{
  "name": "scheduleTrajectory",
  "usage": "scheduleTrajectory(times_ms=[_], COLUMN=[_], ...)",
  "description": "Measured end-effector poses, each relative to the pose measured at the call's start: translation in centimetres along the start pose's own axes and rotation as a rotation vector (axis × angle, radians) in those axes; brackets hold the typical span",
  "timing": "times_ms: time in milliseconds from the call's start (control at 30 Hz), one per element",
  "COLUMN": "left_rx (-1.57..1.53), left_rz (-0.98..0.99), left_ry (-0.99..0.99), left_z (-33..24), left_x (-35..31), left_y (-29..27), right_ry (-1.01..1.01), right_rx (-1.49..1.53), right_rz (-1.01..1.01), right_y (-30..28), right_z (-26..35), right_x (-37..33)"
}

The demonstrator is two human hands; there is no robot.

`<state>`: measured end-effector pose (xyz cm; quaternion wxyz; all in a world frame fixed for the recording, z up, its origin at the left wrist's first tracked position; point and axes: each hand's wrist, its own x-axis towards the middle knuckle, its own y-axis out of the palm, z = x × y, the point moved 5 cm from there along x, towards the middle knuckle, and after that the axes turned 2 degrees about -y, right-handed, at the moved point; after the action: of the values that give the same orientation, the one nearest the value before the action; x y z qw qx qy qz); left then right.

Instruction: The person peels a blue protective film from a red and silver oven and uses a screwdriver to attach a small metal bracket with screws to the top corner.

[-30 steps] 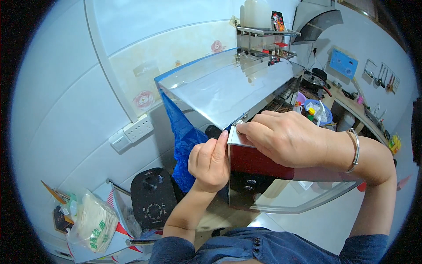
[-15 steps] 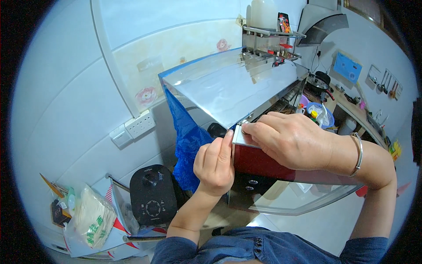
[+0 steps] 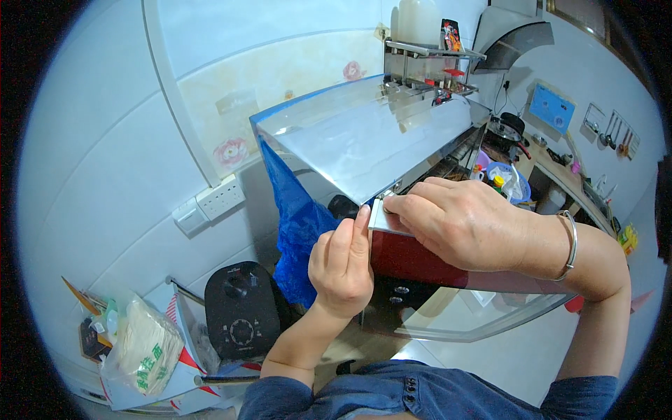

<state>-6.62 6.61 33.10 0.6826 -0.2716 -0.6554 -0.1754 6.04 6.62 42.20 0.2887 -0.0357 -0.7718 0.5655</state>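
A steel-topped appliance (image 3: 371, 133) with a dark red front (image 3: 420, 262) fills the middle of the view. Blue protective film (image 3: 297, 217) hangs crumpled off its left side. My right hand (image 3: 469, 224) lies over the near corner, with its fingertips curled on the silver edge strip (image 3: 376, 218). My left hand (image 3: 343, 266) is closed in a loose fist just below. Its thumb points up and presses against the end of that strip. A silver bangle (image 3: 570, 245) circles my right wrist.
A curved glass panel (image 3: 476, 315) sticks out under the red front. A black round-dialled appliance (image 3: 241, 311) and a white plastic bag (image 3: 143, 346) sit low on the left. A wall socket (image 3: 217, 199) is behind them. A wire rack (image 3: 434, 52) and a cluttered counter (image 3: 560, 161) lie beyond.
Both hands stay at the same corner. The view has shifted slightly, and my left thumb sits a little tighter against the strip's end.
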Motion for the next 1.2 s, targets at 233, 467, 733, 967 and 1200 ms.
scheduleTrajectory(times_ms=[233,467,733,967,1200], left_rx=[-0.068,-0.172,-0.214,-0.174,-0.224], left_rz=[0.049,-0.048,-0.014,0.079,-0.014], left_ry=[-0.009,0.001,-0.039,-0.064,-0.063], left_z=[-0.1,0.2,0.2,0.0,0.2], left_x=[0.3,-0.6,-0.4,0.4,-0.3], left_y=[0.1,0.4,0.3,0.0,0.2], right_ry=[-0.022,-0.012,-0.025,-0.025,-0.016], right_rx=[0.001,-0.007,-0.02,-0.033,-0.035], right_rz=[-0.023,0.0,-0.005,-0.014,-0.016], right_y=[0.2,-0.1,0.2,0.2,0.2], right_z=[-0.2,0.1,-0.1,-0.1,-0.2], right_x=[-0.1,-0.1,-0.2,0.0,-0.1])
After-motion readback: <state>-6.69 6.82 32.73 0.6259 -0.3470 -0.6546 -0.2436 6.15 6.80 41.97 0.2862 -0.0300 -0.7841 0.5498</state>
